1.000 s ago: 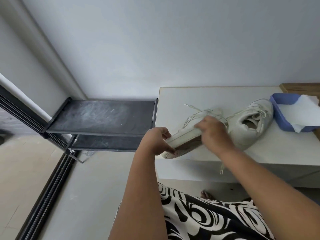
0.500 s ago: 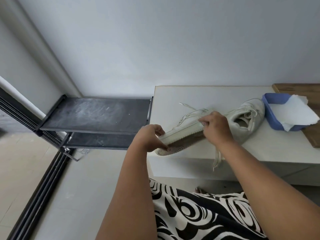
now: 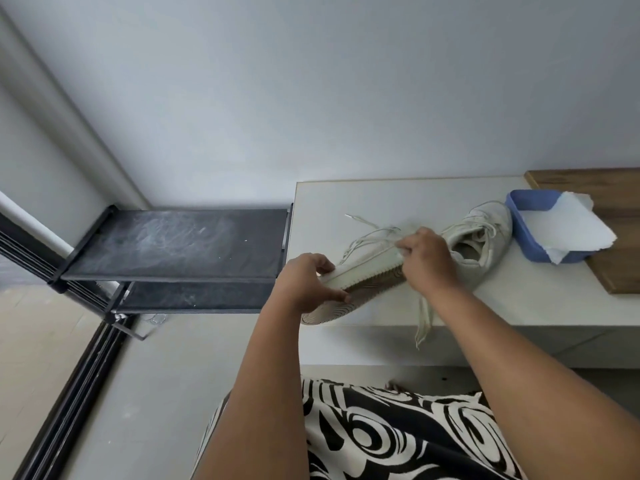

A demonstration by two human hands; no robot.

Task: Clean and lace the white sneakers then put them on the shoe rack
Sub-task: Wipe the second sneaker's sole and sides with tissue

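A blue tray (image 3: 519,216) sits on the white bench (image 3: 346,202), partly overlapping a wooden board (image 3: 609,188) at the bench's right end. A sheet of white paper (image 3: 571,230) lies in the tray, spilling over its right edge. A black-and-white patterned skirt (image 3: 381,434) fills the lower foreground.

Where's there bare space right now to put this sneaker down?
The black shoe rack: its top shelf shows nothing on it. The white bench is bare at its back left corner, behind the laces. Crowded: the bench's right side, with the second sneaker against the blue tray, and the front edge where both hands work.
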